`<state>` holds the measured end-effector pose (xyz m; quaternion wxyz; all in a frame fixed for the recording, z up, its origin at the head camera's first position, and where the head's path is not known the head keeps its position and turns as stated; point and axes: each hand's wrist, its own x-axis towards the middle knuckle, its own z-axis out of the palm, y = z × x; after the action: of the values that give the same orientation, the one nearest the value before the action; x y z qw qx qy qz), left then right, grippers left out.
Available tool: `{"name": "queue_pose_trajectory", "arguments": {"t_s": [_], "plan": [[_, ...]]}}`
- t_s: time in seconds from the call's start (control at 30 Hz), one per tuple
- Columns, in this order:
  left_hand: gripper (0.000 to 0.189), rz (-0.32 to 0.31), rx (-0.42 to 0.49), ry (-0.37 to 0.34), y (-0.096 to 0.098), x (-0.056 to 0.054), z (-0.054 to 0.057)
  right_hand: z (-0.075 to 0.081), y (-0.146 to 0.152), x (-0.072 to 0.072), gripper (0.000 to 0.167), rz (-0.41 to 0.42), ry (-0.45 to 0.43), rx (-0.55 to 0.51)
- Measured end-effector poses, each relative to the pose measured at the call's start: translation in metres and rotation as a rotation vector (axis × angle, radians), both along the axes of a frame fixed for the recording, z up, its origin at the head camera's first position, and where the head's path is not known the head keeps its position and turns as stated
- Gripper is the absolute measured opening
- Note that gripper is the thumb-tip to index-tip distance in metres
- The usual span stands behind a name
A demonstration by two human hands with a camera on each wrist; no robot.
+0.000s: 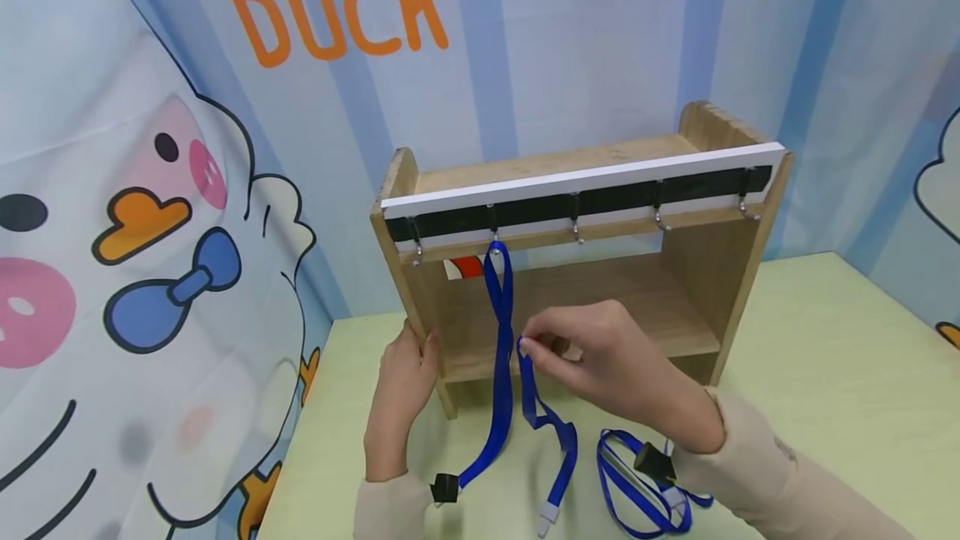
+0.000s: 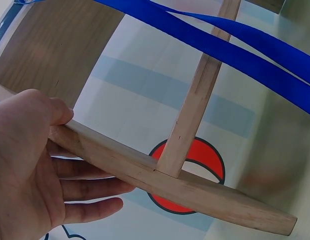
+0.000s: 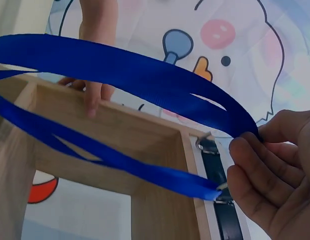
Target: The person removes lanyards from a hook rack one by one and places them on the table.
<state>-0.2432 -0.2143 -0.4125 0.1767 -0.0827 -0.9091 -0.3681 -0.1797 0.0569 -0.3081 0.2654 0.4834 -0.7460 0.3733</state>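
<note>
My left hand grips the left side panel of a small wooden shelf; in the left wrist view the thumb lies on one face of the panel and the fingers on the other. Between thumb and fingertips my right hand pinches the loop of a blue lanyard, whose pale clip end dangles below. Just left of it, another blue lanyard hangs from the second hook from the left. The right wrist view shows the pinched lanyard above the hung lanyard, close to the hooks.
A white and black rail with several metal hooks runs along the shelf's upper front. More blue lanyard lies coiled on the pale green table, under the right forearm. A cartoon duck curtain hangs behind and at the left.
</note>
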Motion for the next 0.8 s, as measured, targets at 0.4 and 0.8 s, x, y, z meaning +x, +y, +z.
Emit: {"name": "queue_pose_trajectory", "arguments": {"t_s": [0.4, 0.8], "plan": [[0.044, 0.006, 0.003, -0.010, 0.001, -0.001, 0.000, -0.024, -0.008, 0.018, 0.010, 0.067, -0.164, 0.029], [0.044, 0.006, 0.006, -0.008, 0.000, 0.000, 0.000, -0.049, -0.009, 0.017, 0.012, 0.095, -0.317, 0.166]]}}
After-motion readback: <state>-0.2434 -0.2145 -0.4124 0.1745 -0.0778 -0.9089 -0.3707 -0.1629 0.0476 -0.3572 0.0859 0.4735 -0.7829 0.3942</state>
